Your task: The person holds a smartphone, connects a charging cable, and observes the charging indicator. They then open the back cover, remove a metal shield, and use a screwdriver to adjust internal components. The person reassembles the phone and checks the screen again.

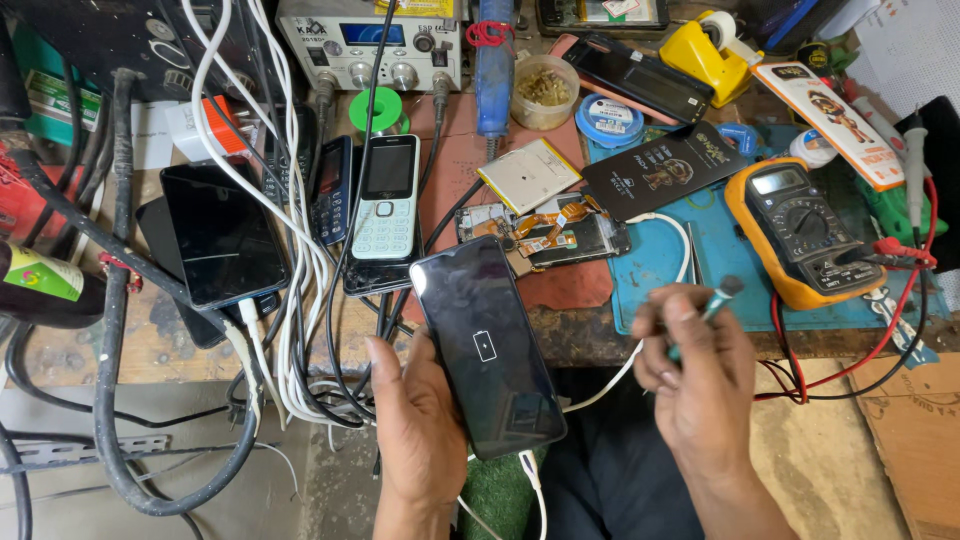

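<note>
Now the left hand (420, 430) holds a black glass smartphone (487, 345) from its left edge, the screen facing up and showing a small battery icon. Beside it, the right hand (700, 385) pinches a thin teal-handled tool (722, 293). Just above the fingers lies a yellow-cased multimeter (800, 232).

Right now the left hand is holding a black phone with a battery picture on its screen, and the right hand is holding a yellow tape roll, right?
Not quite. The head view shows the left hand holding the black phone with the battery picture, but the right hand holds a small green-handled tool. The yellow tape dispenser sits untouched at the back of the bench.
</note>
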Demonstrator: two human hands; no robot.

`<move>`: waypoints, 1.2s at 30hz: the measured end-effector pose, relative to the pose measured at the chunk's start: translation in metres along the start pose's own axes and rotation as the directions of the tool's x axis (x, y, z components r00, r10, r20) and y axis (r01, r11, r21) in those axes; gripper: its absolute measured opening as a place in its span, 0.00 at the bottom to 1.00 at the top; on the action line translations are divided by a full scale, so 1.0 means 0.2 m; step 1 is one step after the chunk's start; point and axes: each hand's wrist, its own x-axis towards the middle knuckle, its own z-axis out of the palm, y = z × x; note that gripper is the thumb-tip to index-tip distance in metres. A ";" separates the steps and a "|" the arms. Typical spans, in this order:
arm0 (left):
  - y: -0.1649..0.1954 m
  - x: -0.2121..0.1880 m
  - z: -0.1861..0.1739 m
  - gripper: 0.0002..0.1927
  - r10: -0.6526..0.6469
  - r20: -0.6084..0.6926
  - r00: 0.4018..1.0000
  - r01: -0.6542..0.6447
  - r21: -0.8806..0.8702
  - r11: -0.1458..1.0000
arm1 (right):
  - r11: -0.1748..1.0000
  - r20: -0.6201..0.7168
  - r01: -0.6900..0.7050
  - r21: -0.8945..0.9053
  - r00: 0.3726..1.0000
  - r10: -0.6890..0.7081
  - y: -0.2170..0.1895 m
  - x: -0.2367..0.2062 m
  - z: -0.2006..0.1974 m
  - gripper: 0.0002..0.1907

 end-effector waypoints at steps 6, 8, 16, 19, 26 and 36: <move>-0.01 0.01 0.02 0.55 0.026 0.045 0.999 -0.027 0.023 0.999 | 0.960 -0.103 0.189 0.204 0.980 -0.171 -0.01 0.14 -0.21 0.09; -0.02 0.02 0.03 0.56 0.025 0.071 0.997 -0.026 0.018 0.999 | 0.959 -0.100 0.193 0.208 0.979 -0.176 0.00 0.18 -0.28 0.10; -0.08 0.09 -0.01 0.57 0.023 0.079 0.997 -0.030 0.093 0.995 | 0.961 -0.139 0.193 0.199 0.976 -0.167 0.05 0.29 -0.41 0.10; -0.12 0.11 -0.02 0.58 0.047 0.074 0.996 -0.059 0.161 0.985 | 0.965 -0.126 0.186 0.184 0.978 -0.164 0.05 0.30 -0.43 0.11; -0.15 0.15 -0.01 0.57 0.047 0.006 0.999 -0.048 0.208 0.977 | 0.970 -0.126 0.183 0.157 0.978 -0.164 0.05 0.32 -0.44 0.13; -0.15 0.14 0.03 0.58 0.063 0.030 0.998 -0.068 0.203 0.977 | 0.978 -0.162 0.180 0.107 0.973 -0.162 0.01 0.32 -0.41 0.11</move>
